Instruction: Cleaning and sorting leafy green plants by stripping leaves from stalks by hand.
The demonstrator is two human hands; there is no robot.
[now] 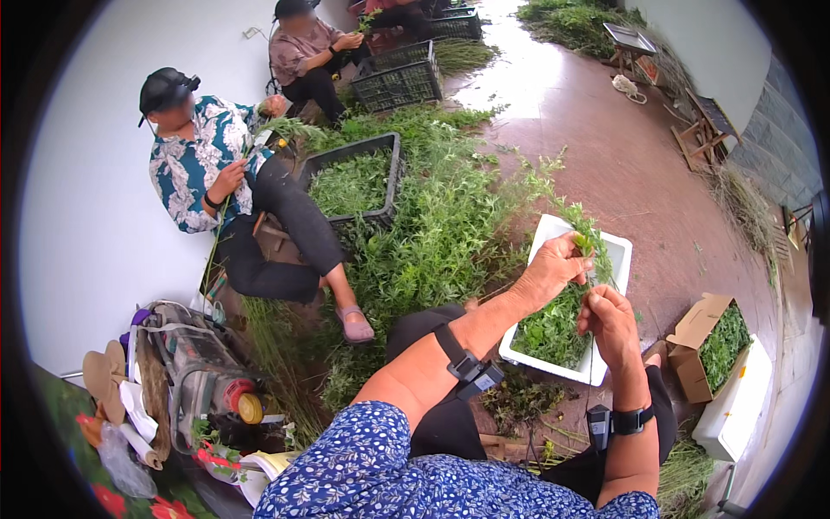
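Observation:
My left hand [559, 267] pinches a long leafy green stalk [576, 211] near its middle, with the leafy top reaching up and to the left. Just below and to the right, my right hand [608, 323] has its thumb and fingers closed on the thin lower stem of the same stalk. Both hands are above a white foam box [619, 259] that holds picked green leaves [551, 331]. A large heap of leafy stalks [428, 240] lies on the floor to the left of the box. A smaller pile of wilted leaves [519, 399] lies below the box.
Left of the heap sits a person [201, 162] holding a stalk, beside a black crate [393, 175] of leaves. Another person [311, 58] sits farther back near a second black crate [399, 76]. At right are a cardboard box [690, 370] of leaves, a white foam container [733, 409] and wooden stools [707, 130].

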